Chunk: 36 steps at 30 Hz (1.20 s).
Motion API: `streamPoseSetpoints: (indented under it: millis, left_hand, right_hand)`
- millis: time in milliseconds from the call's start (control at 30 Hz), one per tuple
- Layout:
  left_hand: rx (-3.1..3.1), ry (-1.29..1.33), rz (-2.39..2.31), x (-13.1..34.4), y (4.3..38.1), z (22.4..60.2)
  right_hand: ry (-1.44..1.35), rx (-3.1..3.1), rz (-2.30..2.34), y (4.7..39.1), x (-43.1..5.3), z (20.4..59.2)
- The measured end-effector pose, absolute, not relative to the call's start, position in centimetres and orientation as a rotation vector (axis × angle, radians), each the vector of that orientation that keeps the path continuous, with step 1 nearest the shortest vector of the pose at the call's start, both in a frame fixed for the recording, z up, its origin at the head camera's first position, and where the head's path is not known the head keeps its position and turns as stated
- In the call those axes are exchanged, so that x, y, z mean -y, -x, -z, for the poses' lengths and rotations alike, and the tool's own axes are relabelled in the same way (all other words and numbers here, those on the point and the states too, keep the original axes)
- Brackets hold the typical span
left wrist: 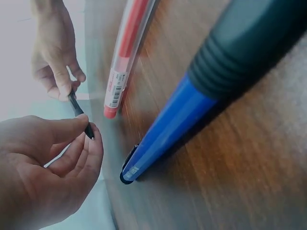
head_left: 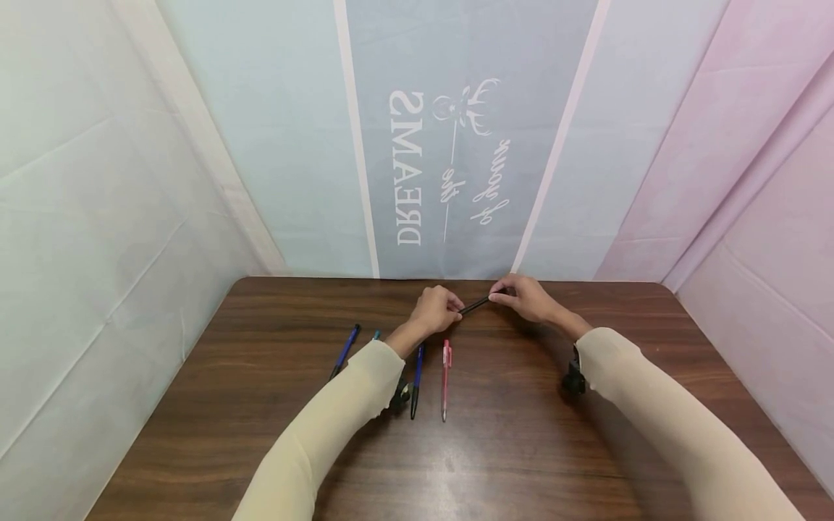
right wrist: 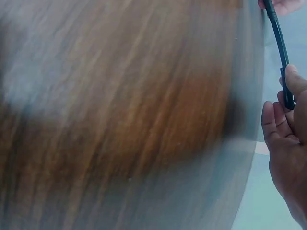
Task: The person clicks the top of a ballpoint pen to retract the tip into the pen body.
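A black pen (head_left: 476,305) is held between both hands near the table's far edge. My left hand (head_left: 435,310) pinches its tip end between thumb and fingers; the dark point shows past the thumb in the left wrist view. At the other end, my right hand (head_left: 526,297) pinches the pen by its clip end, thumb lying along it in the right wrist view. Just below the left hand lie a red pen (head_left: 446,380) with a clear barrel and a blue pen (head_left: 418,383) with a black grip, partly behind the left forearm.
Further left lie another blue pen (head_left: 344,352) and a teal-tipped pen (head_left: 376,335), mostly covered by the left sleeve (head_left: 352,391). The brown wooden table (head_left: 521,449) meets a printed cloth backdrop (head_left: 449,260) at its far edge, with pale cloth walls on both sides.
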<state>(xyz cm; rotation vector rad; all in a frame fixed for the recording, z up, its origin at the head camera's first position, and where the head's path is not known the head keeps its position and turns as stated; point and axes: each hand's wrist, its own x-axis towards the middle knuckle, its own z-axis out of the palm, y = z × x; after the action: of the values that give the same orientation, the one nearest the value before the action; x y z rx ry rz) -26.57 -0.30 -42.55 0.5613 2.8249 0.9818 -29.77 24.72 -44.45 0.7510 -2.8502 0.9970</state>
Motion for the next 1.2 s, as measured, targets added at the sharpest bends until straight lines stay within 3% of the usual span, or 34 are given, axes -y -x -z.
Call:
streamPoseSetpoints:
  millis: [400, 1200]
  left_hand:
    - [-2.758, -0.533, -1.112, 1.0, 26.0, 42.2]
    - [-2.348, -0.302, -1.709, 0.3, 24.0, 41.9]
  right_hand:
    - [-0.665, 2.847, -1.212, 29.8, -24.1, 43.2]
    - [-0.316, 2.431, -2.152, 29.4, -21.3, 42.1]
